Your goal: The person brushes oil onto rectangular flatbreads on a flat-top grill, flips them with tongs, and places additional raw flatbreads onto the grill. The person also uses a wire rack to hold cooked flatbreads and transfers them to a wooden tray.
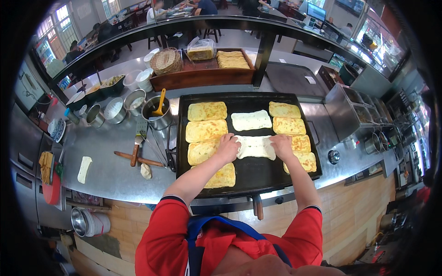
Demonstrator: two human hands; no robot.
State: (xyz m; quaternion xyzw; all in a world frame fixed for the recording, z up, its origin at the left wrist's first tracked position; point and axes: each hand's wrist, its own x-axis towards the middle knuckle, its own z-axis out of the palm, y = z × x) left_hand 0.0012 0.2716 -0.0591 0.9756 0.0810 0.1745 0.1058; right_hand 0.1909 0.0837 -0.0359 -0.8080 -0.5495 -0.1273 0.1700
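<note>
Both hands are on a white, uncooked flatbread dough (255, 147) over the black griddle (253, 176). My left hand (228, 149) grips its left end, and my right hand (282, 146) has hold of its right end. Just beyond lies another pale dough piece (251, 120). Browned rectangular flatbreads (206, 130) form a column on the griddle's left side. A second column of browned flatbreads (289, 125) runs down the right side, partly behind my right hand and forearm.
Left of the griddle are a steel pot (157, 117) with a yellow-handled brush, a spatula (141, 129), tongs (155, 146) and a dough lump (146, 171). A dough strip (84, 169) lies farther left. Behind stands a wooden tray (203, 77); a steel topping container (355, 110) sits right.
</note>
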